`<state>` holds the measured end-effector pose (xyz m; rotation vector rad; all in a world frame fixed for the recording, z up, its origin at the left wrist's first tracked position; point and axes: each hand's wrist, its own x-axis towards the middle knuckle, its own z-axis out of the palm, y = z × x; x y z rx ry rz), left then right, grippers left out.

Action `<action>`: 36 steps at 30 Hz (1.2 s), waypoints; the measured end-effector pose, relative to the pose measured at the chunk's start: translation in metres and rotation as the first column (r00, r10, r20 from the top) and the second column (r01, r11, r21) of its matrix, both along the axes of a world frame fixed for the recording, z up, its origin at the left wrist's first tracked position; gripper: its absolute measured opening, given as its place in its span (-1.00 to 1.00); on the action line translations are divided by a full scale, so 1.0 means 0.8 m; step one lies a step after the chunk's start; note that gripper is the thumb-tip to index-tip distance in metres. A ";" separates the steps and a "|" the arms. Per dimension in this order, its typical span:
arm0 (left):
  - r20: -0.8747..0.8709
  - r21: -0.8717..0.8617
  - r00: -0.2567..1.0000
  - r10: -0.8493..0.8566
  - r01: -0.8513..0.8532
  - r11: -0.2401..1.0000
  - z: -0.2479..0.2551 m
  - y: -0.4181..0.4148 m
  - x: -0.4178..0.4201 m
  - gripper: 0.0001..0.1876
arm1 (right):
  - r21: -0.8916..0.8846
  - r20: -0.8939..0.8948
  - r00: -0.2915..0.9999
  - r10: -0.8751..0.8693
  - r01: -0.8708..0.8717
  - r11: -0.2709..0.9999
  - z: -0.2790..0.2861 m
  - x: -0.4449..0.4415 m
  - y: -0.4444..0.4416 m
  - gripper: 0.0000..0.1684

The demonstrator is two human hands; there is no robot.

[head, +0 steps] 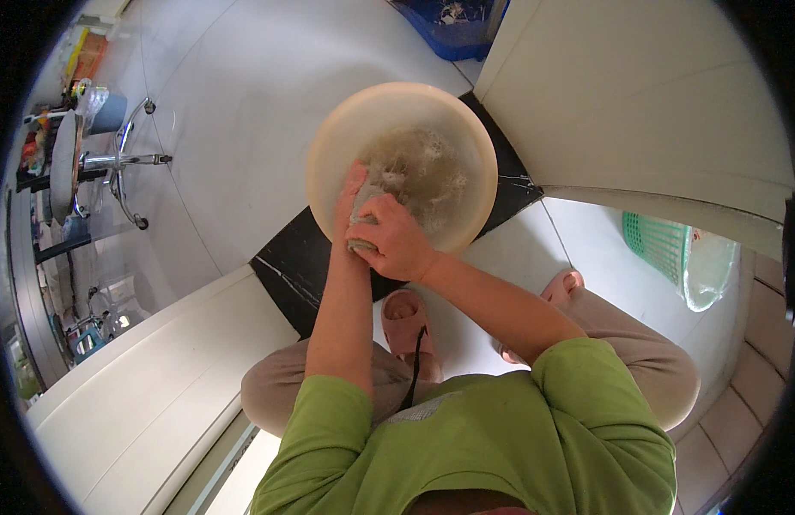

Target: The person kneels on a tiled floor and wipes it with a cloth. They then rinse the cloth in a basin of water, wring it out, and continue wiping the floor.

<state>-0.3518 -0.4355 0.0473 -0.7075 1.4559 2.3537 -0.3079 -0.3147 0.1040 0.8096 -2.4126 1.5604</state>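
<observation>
A cream plastic basin point(318, 154) stands in front of me with murky brown water point(436, 187) and pale foam in it. Over its near left rim, a wet grey cloth point(366, 199) lies between my two hands. My left hand point(350, 193) has its fingers stretched along the inside of the basin, with the cloth against the palm. Closed around the cloth near the left wrist is my right hand point(397, 232), its knuckles up. Part of the cloth is hidden under the right fingers.
The basin straddles a black stone threshold point(288, 270) on white floor tiles. A white door point(629, 109) and a green plastic basket point(655, 248) are at right, a blue bin point(446, 32) behind. A swivel chair's chrome base point(124, 158) is at left. My slippered foot point(404, 315) is close by.
</observation>
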 end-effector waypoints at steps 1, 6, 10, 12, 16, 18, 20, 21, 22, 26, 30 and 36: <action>-0.001 -0.077 1.000 0.023 -0.023 0.997 -0.002 0.004 0.001 -0.44 | -0.052 -0.017 1.000 -0.018 0.017 0.999 -0.002 0.002 -0.001 -0.77; 0.158 0.030 0.977 0.146 -0.152 0.988 -0.001 0.018 0.008 -0.49 | 0.223 0.212 0.973 -0.089 0.040 0.974 -0.037 -0.026 0.020 -0.67; 0.248 0.014 0.941 0.231 -0.242 0.970 0.009 0.032 -0.002 -0.50 | 0.324 0.295 0.935 -0.198 0.097 0.941 -0.092 -0.085 0.043 -0.52; 0.307 -0.006 0.917 0.254 -0.265 0.964 0.026 0.046 -0.008 -0.48 | 0.343 0.480 0.816 -0.321 0.162 0.925 -0.112 -0.123 0.067 -0.56; 0.306 -0.411 0.888 0.344 -0.203 0.889 0.056 0.034 -0.015 -0.43 | 0.545 0.360 0.747 -0.559 0.318 0.776 -0.075 -0.122 0.068 -0.51; 0.132 -0.638 0.986 0.103 0.005 0.770 -0.020 -0.013 -0.003 -0.42 | 0.803 0.211 0.941 -0.263 -0.013 0.596 -0.063 -0.091 0.055 -0.43; 0.120 -0.638 0.991 -0.060 0.123 0.760 -0.047 -0.017 0.001 -0.36 | 0.890 0.160 0.985 -0.063 -0.117 0.441 -0.071 -0.084 0.060 -0.37; 0.169 -0.521 0.983 -0.074 0.153 0.840 -0.042 0.000 0.002 -0.30 | 0.881 0.147 0.988 -0.040 -0.113 0.460 -0.083 -0.089 0.070 -0.35; 0.207 -0.392 0.974 -0.097 0.173 0.904 -0.032 0.019 0.001 -0.24 | 0.873 0.124 0.992 -0.021 -0.100 0.477 -0.087 -0.096 0.078 -0.33; 0.268 -0.040 0.960 0.087 -0.079 0.996 0.011 0.060 -0.002 -0.33 | 0.627 0.465 0.851 -0.245 -0.121 0.770 -0.076 -0.112 0.043 -0.45; 0.176 0.407 0.977 0.122 -0.184 0.895 0.036 0.024 0.003 -0.44 | 0.310 0.231 0.965 -0.126 0.049 0.949 -0.032 -0.039 0.003 -0.65; -0.021 0.086 0.999 0.044 -0.042 0.995 -0.007 -0.007 0.017 -0.57 | 0.004 -0.017 0.997 -0.069 0.069 0.998 -0.013 0.000 -0.001 -0.57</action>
